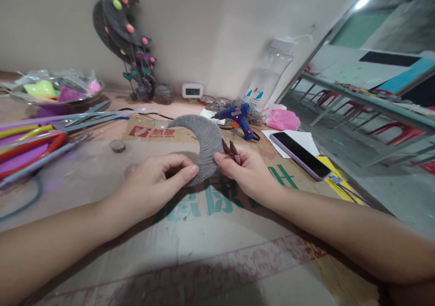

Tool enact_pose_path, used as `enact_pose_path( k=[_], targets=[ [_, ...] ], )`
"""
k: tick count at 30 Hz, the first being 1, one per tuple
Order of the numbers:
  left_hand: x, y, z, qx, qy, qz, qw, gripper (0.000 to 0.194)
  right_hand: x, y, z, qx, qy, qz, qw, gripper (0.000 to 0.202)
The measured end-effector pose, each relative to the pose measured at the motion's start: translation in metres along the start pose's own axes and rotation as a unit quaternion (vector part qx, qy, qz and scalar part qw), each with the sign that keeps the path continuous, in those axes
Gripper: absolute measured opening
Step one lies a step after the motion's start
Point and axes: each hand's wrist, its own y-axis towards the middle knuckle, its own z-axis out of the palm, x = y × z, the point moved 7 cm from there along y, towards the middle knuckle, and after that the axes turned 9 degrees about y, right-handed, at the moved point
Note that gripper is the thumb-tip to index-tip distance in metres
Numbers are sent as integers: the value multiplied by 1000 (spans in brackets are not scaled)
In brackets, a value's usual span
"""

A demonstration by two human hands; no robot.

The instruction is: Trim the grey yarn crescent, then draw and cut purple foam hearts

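A crescent moon wrapped in grey yarn (208, 136) is held up between my two hands above the cardboard. My left hand (163, 179) pinches its lower inner edge between thumb and fingers. On the outer edge, my right hand (246, 170) grips it with the thumb on its face. Dark pointed blades of what looks like small scissors (231, 149) stick up from the right hand's fingers; their handles are hidden in the palm. Behind the moon lies a blue glue gun (238, 118), its small red light lit.
Cardboard (204, 251) covers the table. Pliers (50, 147) and other tools lie left, near a bowl (50, 99) of coloured bags. Along the wall are a timer (192, 91), a yarn ball (163, 93) and a water bottle (268, 75). A phone (301, 155) lies right.
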Motion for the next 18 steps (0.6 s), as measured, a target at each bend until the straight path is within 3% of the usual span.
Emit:
enact_pose_path(
  k=[5,12,18],
  targets=[
    [3,-2,2,7,-9,-10,1000,44,-2,2,-1,1,18,10,1000,48],
    [2,0,-4,-39,-27,-7,999,49,-4,1,-3,5,22,-2,1000,46],
    [4,1,0,-4,0,-29,1000,41,-3,1,-2,4,32,-1,999,42]
  ],
)
